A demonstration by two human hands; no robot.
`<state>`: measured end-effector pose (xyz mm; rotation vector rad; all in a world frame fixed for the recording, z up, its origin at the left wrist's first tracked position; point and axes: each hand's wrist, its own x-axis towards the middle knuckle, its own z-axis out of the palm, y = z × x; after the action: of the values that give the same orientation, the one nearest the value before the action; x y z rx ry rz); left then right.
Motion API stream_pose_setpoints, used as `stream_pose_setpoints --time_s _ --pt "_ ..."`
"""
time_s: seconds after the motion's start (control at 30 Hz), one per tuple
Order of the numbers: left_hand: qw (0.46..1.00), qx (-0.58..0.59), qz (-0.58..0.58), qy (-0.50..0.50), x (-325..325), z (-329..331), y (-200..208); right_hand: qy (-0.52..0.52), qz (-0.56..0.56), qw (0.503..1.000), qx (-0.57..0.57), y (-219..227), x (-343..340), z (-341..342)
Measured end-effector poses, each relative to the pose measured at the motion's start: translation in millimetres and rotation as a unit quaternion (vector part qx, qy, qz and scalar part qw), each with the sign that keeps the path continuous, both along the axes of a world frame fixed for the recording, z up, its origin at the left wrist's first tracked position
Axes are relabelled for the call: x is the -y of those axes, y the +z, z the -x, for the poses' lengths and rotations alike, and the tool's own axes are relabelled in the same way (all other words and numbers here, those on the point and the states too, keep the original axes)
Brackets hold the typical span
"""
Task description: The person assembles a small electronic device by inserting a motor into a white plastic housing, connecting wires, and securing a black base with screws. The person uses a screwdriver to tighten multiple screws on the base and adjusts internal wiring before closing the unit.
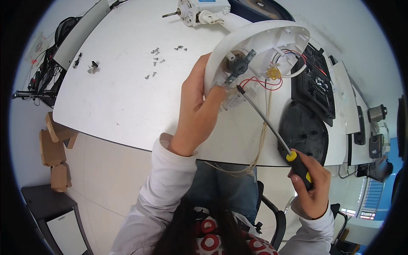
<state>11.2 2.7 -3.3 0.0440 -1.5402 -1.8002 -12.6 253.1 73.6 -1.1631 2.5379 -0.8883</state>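
Note:
My left hand [199, 108] grips the rim of a white plastic housing [225, 44], tilted up so that its hollow inside faces me. Within the housing are a dark metal part [239, 65], a yellow round component [273, 73] and red wires [265, 85]. In my right hand [313, 182] is a screwdriver [272, 125] with a black and yellow handle. Its long shaft points up and left, and the tip lies near the lower edge of the dark part; whether it touches anything I cannot tell. A beige cord [260, 148] hangs from the housing over the table edge.
Several loose screws [156, 61] lie on the white table [123, 102]. A white motor unit [204, 10] stands at the back. On the right are an open black tool case [312, 87] and a black plastic cover [302, 134]. Cardboard boxes [53, 148] sit at far left.

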Motion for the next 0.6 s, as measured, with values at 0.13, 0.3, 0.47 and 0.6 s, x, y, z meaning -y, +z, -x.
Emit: stream_pose_setpoints --time_s 0.13,0.3,0.47,0.6 --pt "1.000 -0.003 -0.008 -0.001 1 0 0 0.001 -0.020 1.000 -0.003 2 4 0" --pt "1.000 -0.016 -0.007 -0.002 3 2 -3 -0.001 -0.014 1.000 -0.008 -1 8 0" --pt "1.000 0.014 -0.003 0.006 1 -1 -3 -0.004 -0.072 0.996 -0.047 9 13 -6" --pt "1.000 0.028 -0.007 0.001 0 -2 -2 -0.037 -0.098 0.984 -0.142 12 17 -21"
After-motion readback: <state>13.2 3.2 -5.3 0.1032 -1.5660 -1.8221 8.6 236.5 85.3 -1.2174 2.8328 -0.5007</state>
